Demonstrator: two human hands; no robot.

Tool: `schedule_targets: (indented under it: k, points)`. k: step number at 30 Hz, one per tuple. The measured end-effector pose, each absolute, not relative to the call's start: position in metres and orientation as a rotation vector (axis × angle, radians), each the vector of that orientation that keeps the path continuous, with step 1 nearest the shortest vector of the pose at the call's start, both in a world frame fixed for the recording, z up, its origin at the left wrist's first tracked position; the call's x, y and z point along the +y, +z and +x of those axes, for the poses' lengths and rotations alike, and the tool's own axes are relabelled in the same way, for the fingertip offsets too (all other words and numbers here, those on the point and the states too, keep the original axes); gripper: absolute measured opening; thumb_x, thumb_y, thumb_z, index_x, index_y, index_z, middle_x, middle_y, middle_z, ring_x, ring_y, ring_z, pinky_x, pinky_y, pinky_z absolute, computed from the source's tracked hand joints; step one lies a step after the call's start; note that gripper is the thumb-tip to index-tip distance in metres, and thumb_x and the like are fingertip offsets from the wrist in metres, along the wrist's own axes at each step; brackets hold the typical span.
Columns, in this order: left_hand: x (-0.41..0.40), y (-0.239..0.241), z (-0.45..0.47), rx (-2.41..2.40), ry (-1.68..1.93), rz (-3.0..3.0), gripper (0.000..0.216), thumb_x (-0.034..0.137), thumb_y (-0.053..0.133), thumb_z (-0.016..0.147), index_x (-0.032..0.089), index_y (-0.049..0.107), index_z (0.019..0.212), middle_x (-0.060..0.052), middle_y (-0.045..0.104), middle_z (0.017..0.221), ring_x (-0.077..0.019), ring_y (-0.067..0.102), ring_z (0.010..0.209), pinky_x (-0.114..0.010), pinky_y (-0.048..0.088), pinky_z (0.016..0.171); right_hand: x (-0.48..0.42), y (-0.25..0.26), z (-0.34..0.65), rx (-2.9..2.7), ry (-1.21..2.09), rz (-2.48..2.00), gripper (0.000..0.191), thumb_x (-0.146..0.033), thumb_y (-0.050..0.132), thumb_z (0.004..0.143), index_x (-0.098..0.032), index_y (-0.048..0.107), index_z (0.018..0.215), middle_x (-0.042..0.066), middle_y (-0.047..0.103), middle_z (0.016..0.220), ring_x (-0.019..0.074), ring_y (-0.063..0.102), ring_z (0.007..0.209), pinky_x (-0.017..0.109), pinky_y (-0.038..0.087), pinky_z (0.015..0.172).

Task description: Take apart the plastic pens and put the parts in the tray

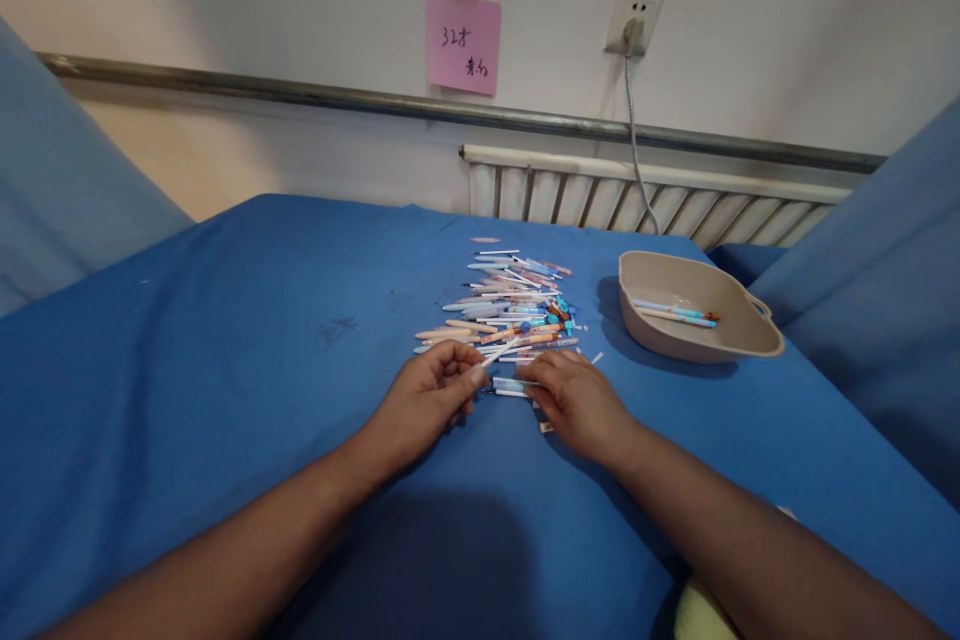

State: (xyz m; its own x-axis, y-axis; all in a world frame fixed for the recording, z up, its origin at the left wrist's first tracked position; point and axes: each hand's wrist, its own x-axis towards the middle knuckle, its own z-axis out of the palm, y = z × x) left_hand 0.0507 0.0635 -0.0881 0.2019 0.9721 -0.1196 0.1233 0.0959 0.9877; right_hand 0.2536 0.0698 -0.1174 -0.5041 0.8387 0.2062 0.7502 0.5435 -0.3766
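Note:
My left hand [439, 382] pinches a thin white pen refill [500, 352] between thumb and forefinger, its free end slanting up to the right. My right hand [574, 395] is bent over the near edge of the pile, fingertips closed on the end of a pale blue pen [510, 384]; its far part is hidden under the fingers. Just beyond both hands lies a heap of pens and pen parts [517, 305], with white sticks and pale blue, peach and brown barrels. A small brown-and-white piece [546, 427] sits below my right fingers.
A beige plastic basket [679, 270] stands to the right, holding a few pens [675, 314]. Blue cloth [225, 370] covers the table. Behind are a metal rail [337, 98], a radiator [585, 195] and a plugged-in cable [636, 140]. Curtains hang at both sides.

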Motion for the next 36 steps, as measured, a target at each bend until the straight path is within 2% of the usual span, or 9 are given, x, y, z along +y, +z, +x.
schedule_targets:
  k: [5,14,17,22,26,30,32,36]
  points:
    - [0.064,-0.089,0.051,1.181,0.900,1.326,0.018,0.028,0.064,0.077,0.016,0.055,0.087,0.005,0.053,0.065,-0.0067,0.049,0.048,-0.017,0.036,0.043,0.069,-0.110,0.255,-2.434,0.368,-1.379,0.016,-0.024,0.052,0.092,-0.021,0.067,0.097,0.007,0.066,0.096,0.0207,0.057,0.092,0.032,0.042,0.082]
    - [0.067,-0.090,0.049,1.199,0.879,1.373,0.017,0.030,0.064,0.078,0.016,0.057,0.086,0.004,0.054,0.066,-0.0065,0.048,0.049,-0.017,0.036,0.044,0.073,-0.116,0.265,-2.367,0.323,-1.543,0.013,-0.018,0.050,0.089,-0.019,0.062,0.096,0.009,0.067,0.094,0.0236,0.059,0.089,0.033,0.040,0.077]
    - [0.068,-0.093,0.047,1.200,0.861,1.421,0.018,0.031,0.064,0.078,0.016,0.058,0.087,0.004,0.055,0.068,-0.0073,0.048,0.050,-0.018,0.038,0.046,0.076,-0.120,0.276,-2.058,0.554,-1.526,0.013,-0.023,0.047,0.090,-0.020,0.058,0.095,0.005,0.065,0.083,0.0200,0.059,0.075,0.029,0.040,0.066]
    - [0.068,-0.094,0.044,1.211,0.788,1.563,0.020,0.034,0.062,0.080,0.016,0.064,0.088,0.002,0.057,0.070,-0.0104,0.050,0.058,-0.020,0.041,0.054,0.079,-0.118,0.286,-1.540,1.075,-1.220,0.026,-0.042,0.049,0.087,-0.019,0.056,0.079,-0.003,0.049,0.057,0.0130,0.046,0.054,0.024,0.036,0.054]
    - [0.064,-0.089,0.043,1.189,0.768,1.705,0.019,0.032,0.059,0.082,0.017,0.067,0.089,-0.001,0.065,0.081,-0.0162,0.057,0.077,-0.025,0.044,0.070,0.075,-0.116,0.280,-1.329,1.383,-1.075,0.033,-0.049,0.059,0.081,-0.019,0.054,0.070,-0.006,0.043,0.050,0.0088,0.034,0.045,0.021,0.027,0.045]
    - [0.062,-0.088,0.043,1.184,0.745,1.738,0.020,0.033,0.056,0.085,0.017,0.067,0.091,-0.001,0.066,0.085,-0.0175,0.058,0.080,-0.026,0.045,0.072,0.073,-0.116,0.275,-1.053,1.631,-0.945,0.035,-0.045,0.070,0.074,-0.018,0.049,0.065,-0.008,0.039,0.050,0.0050,0.027,0.040,0.019,0.019,0.040]
    - [0.062,-0.089,0.043,1.189,0.742,1.756,0.020,0.033,0.056,0.085,0.017,0.067,0.092,-0.001,0.066,0.085,-0.0175,0.058,0.080,-0.026,0.045,0.072,0.074,-0.117,0.275,-0.940,1.702,-0.927,0.033,-0.041,0.073,0.073,-0.017,0.052,0.067,-0.007,0.044,0.054,0.0036,0.030,0.040,0.017,0.021,0.038]
    - [0.064,-0.092,0.043,1.186,0.741,1.786,0.020,0.033,0.056,0.085,0.018,0.067,0.091,-0.001,0.066,0.084,-0.0176,0.058,0.080,-0.026,0.044,0.072,0.079,-0.117,0.277,-0.787,1.795,-0.953,0.027,-0.036,0.074,0.074,-0.014,0.060,0.078,0.001,0.062,0.067,0.0076,0.055,0.049,0.016,0.036,0.040]
